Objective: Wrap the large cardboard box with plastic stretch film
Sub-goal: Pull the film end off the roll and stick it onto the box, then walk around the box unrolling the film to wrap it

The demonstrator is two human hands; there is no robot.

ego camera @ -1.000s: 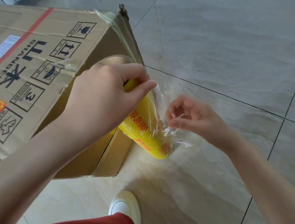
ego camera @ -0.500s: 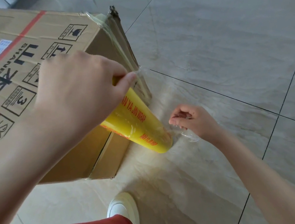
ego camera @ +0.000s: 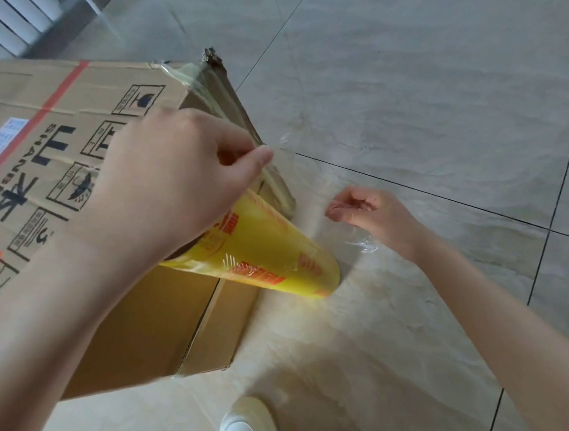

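Gripping the upper end of the yellow roll of stretch film (ego camera: 265, 251), the left grip (ego camera: 176, 176) is clamped round it with fingers curled and the thumb tip pointing toward the box's near corner. The roll is tilted, with its lower end down near the tiled floor (ego camera: 436, 81) just beside the box's side wall; whether it touches the cardboard I cannot tell. The large cardboard box (ego camera: 60, 107) stands on the floor at the left, its printed top face showing handling symbols, a red line and a white label. A band of clear film (ego camera: 212, 94) clings over its far top corner and runs down the edge toward the left thumb. To the right of the roll, the right grip (ego camera: 375, 212) is closed in a pinch on loose film, which is crumpled by the wrist. A white shoe (ego camera: 246, 428) shows at the bottom edge.
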